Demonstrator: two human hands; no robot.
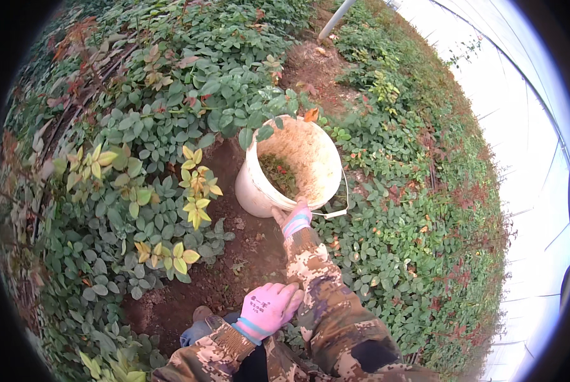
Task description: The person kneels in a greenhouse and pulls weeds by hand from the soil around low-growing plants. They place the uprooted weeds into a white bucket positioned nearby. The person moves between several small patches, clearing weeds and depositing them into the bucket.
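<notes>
A white plastic bucket tilts on the soil path, its stained inside turned partly into view. Plant clippings with a bit of red lie at its bottom. My right hand, in a pink glove with a blue band, grips the bucket's near rim. Down the bucket's right side hangs its wire handle with a white grip. Lower in view, my left hand, in a printed pink glove, lies against my right camouflage sleeve. Its fingertips are partly hidden, so whether it pinches the cloth is unclear.
Leafy rose bushes crowd the left, some leaves overhanging the bucket's far rim. Another dense plant row runs along the right. Bare soil lies between them. A metal pole stands beyond; greenhouse sheeting closes the right.
</notes>
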